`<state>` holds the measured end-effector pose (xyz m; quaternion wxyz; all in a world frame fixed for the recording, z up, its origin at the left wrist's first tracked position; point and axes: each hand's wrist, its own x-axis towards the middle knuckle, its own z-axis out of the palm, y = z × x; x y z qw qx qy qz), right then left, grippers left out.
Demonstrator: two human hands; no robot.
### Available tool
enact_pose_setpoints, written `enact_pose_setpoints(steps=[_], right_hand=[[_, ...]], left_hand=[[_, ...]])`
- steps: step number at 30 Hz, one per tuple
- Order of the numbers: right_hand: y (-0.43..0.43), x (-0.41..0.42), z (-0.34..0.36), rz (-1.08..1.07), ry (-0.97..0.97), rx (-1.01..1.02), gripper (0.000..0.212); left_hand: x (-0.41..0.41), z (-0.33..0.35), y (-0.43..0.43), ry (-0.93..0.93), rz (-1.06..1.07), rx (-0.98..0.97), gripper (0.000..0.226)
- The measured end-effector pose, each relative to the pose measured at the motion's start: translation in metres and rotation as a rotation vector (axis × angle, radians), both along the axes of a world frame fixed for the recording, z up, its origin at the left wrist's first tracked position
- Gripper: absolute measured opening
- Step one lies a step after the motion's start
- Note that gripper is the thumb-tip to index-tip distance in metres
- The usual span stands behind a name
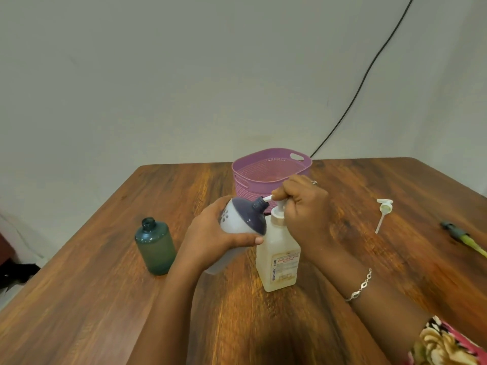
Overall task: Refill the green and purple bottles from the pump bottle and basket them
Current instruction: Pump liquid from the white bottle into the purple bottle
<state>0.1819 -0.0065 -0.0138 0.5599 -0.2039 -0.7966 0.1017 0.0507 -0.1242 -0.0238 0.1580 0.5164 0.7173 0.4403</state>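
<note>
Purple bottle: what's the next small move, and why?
Probably press down the head of the pump bottle with the right hand. The left hand holds the purple bottle tilted, its open neck at the nozzle tip, and the right hand grips that head.

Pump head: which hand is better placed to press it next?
Right. The right hand grips the pump bottle by its head; the left hand is busy holding the purple bottle tilted, neck at the nozzle.
</note>
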Motion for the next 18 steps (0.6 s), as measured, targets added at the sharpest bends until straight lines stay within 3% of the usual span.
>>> enact_pose_setpoints(steps=[3, 9, 18], right_hand=[[0.003, 0.0, 0.014, 0.021, -0.014, -0.098, 0.024], [-0.004, -0.01, -0.008, -0.062, -0.01, 0.016, 0.019], [-0.001, -0.004, 0.014, -0.008, -0.045, -0.025, 0.021]], left_hand=[[-0.002, 0.001, 0.0, -0.005, -0.007, 0.011, 0.087], [-0.001, -0.003, 0.0, 0.003, -0.005, 0.015, 0.088], [-0.004, 0.001, -0.003, 0.02, -0.001, 0.019, 0.088]])
